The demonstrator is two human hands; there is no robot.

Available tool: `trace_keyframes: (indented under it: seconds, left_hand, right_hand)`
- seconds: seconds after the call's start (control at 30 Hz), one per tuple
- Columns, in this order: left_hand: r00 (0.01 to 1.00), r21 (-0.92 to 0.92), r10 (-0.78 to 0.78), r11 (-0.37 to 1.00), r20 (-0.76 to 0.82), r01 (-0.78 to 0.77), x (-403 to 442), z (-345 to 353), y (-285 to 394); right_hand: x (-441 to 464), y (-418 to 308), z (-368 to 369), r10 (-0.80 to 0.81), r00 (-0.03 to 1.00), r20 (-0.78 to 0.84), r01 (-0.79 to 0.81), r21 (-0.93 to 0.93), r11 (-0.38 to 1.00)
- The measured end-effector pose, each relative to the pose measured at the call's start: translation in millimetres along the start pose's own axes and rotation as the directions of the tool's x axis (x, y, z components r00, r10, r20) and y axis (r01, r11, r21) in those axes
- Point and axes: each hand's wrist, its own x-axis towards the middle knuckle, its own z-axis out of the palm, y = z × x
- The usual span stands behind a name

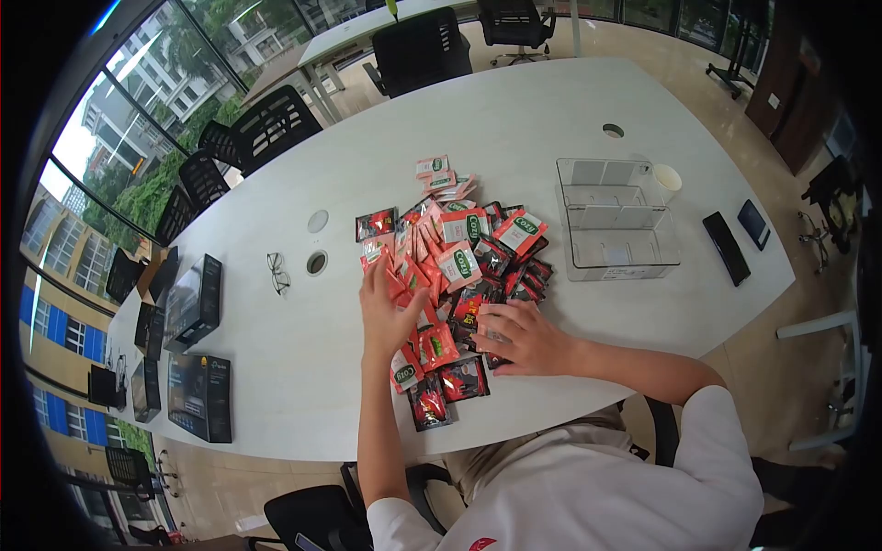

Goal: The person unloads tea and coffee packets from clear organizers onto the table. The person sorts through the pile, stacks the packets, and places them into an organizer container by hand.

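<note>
Packets: small, flat red-and-white and black-and-red packets lay heaped on the white table
Left hand: was open, thumb apart from fingers, at the heap's left side
Right hand: bent over the heap's near right side; its grip could not be told
Divided clear plastic box: stood right of the heap

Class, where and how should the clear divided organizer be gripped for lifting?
I'd grip the organizer by its left and right outer walls, one hand on each, reaching from the near side. Its long walls stand upright and face apart, while the white cup crowds the right wall's far end.
</note>
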Motion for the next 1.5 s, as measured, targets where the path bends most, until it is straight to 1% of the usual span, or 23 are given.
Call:
trace_keyframes:
  seconds: [0.07, 0.17, 0.2, 0.3, 0.37, 0.43, 0.47, 0.53, 0.57, 0.6, 0.67, 0.7, 0.8, 0.9, 0.93, 0.97, 1.03, 1.07, 1.13, 1.23, 1.33, 1.4, 1.5]
  left_hand:
    - [0.994, -0.016, 0.087, 0.996, 0.073, -0.087, 20, 7, 10]
    - [0.969, 0.163, 0.179, 0.965, 0.168, -0.206, 44, 12, 44]
    - [0.97, 0.193, 0.131, 0.966, 0.204, -0.171, 51, 18, 44]
    - [0.977, 0.15, 0.138, 0.975, 0.161, -0.163, 67, 38, 21]
    - [0.992, 0.093, 0.015, 0.995, 0.129, -0.027, 69, 38, 17]
    - [0.993, 0.086, -0.062, 0.995, 0.104, 0.054, 73, 43, -10]
    - [0.991, 0.067, -0.083, 0.995, 0.105, 0.076, 75, 48, -23]
    - [0.985, 0.039, -0.135, 0.991, 0.104, 0.131, 78, 46, -37]
    - [0.973, 0.063, -0.179, 0.983, 0.143, 0.171, 78, 46, -40]
    - [0.957, 0.089, -0.221, 0.974, 0.186, 0.207, 80, 43, -34]
    - [0.925, 0.133, -0.281, 0.958, 0.257, 0.254, 81, 38, -17]
    - [0.924, 0.122, -0.256, 0.965, 0.284, 0.23, 81, 42, -16]
    - [0.914, 0.102, -0.173, 0.984, 0.368, 0.145, 81, 45, -4]
    - [0.905, 0.005, 0.071, 0.997, 0.419, -0.08, 73, 42, -2]
    - [0.899, 0.116, 0.162, 0.967, 0.406, -0.227, 69, 40, 0]
    - [0.88, 0.042, 0.137, 0.984, 0.455, -0.175, 68, 38, 2]
    - [0.88, 0.003, 0.232, 0.967, 0.414, -0.256, 60, 40, 9]
    - [0.861, 0.011, 0.22, 0.967, 0.458, -0.253, 60, 39, 13]
    - [0.813, 0.023, 0.201, 0.967, 0.546, -0.254, 63, 25, 37]
    - [0.823, -0.15, 0.273, 0.962, 0.499, -0.228, 65, 33, 35]
    - [0.825, -0.329, 0.253, 0.94, 0.506, -0.086, 68, 29, 37]
    - [0.84, -0.384, 0.258, 0.921, 0.477, -0.064, 68, 31, 37]
    - [0.845, -0.432, 0.271, 0.9, 0.46, -0.053, 67, 26, 44]
  right_hand:
    - [4, 7, 9, 0.005, 0.998, -0.055, -0.009, -0.056, 0.998]
    - [6, 14, 17, 0.018, 0.995, -0.102, -0.027, -0.084, 0.996]
    - [5, 14, 18, 0.022, 0.993, -0.113, -0.032, -0.086, 0.996]
    - [5, 7, -1, 0.164, 0.972, -0.166, -0.154, 0.072, 0.985]
    - [0, -4, -19, 0.386, 0.897, -0.215, -0.345, 0.205, 0.916]
    - [-14, -19, -17, 0.63, 0.73, -0.263, -0.528, 0.367, 0.766]
    - [-23, -21, -17, 0.687, 0.693, -0.22, -0.605, 0.341, 0.72]
    - [-35, -21, -17, 0.877, 0.461, 0.138, -0.719, 0.637, 0.278]
    - [-39, -22, -17, 0.876, 0.336, 0.346, -0.721, 0.693, 0.003]
    - [-40, -15, -21, 0.815, 0.34, 0.469, -0.678, 0.723, -0.133]
    - [-29, -7, -30, 0.801, 0.352, 0.485, -0.612, 0.767, -0.195]
    - [-23, -4, -33, 0.798, 0.357, 0.486, -0.575, 0.788, -0.222]
    - [8, 2, -29, 0.821, 0.454, 0.346, -0.438, 0.889, -0.133]
    - [6, 24, 22, 0.83, 0.515, 0.216, -0.599, 0.783, 0.168]
    - [12, 20, 19, 0.845, 0.467, 0.26, -0.644, 0.755, 0.124]
    - [17, 22, 24, 0.852, 0.482, 0.203, -0.629, 0.757, 0.175]
    - [26, 25, 32, 0.859, 0.505, 0.086, -0.597, 0.754, 0.276]
    - [30, 26, 33, 0.872, 0.489, 0.014, -0.624, 0.704, 0.339]
    - [37, 35, 35, 0.874, 0.486, 0.005, -0.603, 0.726, 0.331]
    - [46, 40, 34, 0.89, 0.446, -0.096, -0.623, 0.68, 0.386]
    - [45, 52, 43, 0.886, 0.436, -0.16, -0.575, 0.707, 0.411]
    - [48, 56, 41, 0.883, 0.44, -0.16, -0.493, 0.779, 0.387]
    - [54, 54, 31, 0.852, 0.466, -0.239, -0.475, 0.744, 0.469]
